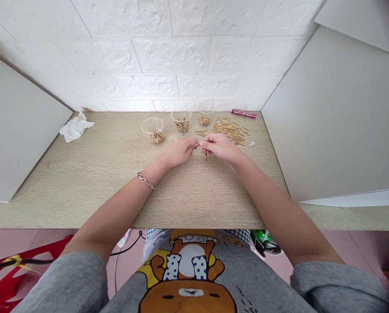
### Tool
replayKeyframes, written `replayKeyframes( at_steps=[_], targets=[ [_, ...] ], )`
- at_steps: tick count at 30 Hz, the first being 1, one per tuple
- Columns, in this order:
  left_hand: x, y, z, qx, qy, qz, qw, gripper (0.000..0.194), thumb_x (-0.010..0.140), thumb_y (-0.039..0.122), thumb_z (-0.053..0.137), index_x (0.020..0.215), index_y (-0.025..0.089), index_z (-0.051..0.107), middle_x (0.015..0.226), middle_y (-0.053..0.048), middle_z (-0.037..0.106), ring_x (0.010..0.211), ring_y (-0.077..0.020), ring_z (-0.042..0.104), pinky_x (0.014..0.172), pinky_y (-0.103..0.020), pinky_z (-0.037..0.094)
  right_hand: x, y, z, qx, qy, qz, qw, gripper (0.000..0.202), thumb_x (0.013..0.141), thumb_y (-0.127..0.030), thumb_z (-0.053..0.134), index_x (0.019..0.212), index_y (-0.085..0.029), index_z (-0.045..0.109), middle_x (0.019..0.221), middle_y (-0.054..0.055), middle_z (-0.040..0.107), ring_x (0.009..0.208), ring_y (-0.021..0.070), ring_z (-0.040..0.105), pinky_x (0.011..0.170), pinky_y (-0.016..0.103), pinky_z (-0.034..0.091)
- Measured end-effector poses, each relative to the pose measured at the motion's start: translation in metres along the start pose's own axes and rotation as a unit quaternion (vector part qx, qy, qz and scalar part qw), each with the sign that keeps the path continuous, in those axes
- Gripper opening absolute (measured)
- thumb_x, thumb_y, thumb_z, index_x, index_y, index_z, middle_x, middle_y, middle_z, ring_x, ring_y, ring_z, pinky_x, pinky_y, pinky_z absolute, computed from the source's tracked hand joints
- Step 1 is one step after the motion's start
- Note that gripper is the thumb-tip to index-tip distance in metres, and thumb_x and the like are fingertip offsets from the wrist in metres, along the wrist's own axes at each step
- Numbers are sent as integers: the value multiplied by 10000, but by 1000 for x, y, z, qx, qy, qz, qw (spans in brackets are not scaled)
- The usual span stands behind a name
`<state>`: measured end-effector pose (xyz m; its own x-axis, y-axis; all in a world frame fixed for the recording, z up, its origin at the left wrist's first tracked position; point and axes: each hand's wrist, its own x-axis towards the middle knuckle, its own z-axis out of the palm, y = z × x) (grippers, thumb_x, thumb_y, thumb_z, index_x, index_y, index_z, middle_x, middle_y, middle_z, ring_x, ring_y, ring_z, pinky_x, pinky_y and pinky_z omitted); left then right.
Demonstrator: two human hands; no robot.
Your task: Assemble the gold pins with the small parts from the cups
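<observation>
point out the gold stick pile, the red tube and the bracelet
Gold stick pile (228, 129), head view: middle of the heap
Red tube (244, 113), head view: middle of its side
Bracelet (145, 180), head view: chain links at the wrist

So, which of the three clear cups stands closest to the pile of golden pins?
The rightmost cup: it stands just left of the pile of golden pins, while the middle cup and leftmost cup are farther left.

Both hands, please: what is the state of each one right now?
Left hand: closed; whether it holds something small cannot be told.
Right hand: closed, holding a small gold-coloured piece that sticks out below it.
</observation>
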<state>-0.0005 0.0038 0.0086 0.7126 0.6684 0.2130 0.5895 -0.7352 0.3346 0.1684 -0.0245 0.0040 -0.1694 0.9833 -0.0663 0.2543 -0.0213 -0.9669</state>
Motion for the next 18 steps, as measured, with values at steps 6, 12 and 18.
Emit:
replayKeyframes(
  at_steps=[6,12,18],
  targets=[
    [-1,-4,0,7,13,-14,1000,260,835,198,332,783,150,583,701,-42,614,659,-156,548,632,-260,389,0,2,14,-25,84,-29,996,146,782,-189,543,640,-159,533,588,-4,610,453,73,515,462,193,408],
    [-1,-2,-1,44,-15,17,999,271,837,182,318,812,148,586,741,-61,630,687,-175,566,637,-273,393,-2,-4,5,59,7,40,997,154,761,-158,587,612,-150,549,547,-10,589,446,64,488,464,190,411],
    [-2,-1,-2,90,-21,9,996,269,842,170,317,812,139,582,718,-76,617,666,-188,559,607,-281,379,-2,-2,14,204,24,123,971,158,781,-152,591,625,-155,564,503,-34,545,424,56,458,489,198,443]
  ],
)
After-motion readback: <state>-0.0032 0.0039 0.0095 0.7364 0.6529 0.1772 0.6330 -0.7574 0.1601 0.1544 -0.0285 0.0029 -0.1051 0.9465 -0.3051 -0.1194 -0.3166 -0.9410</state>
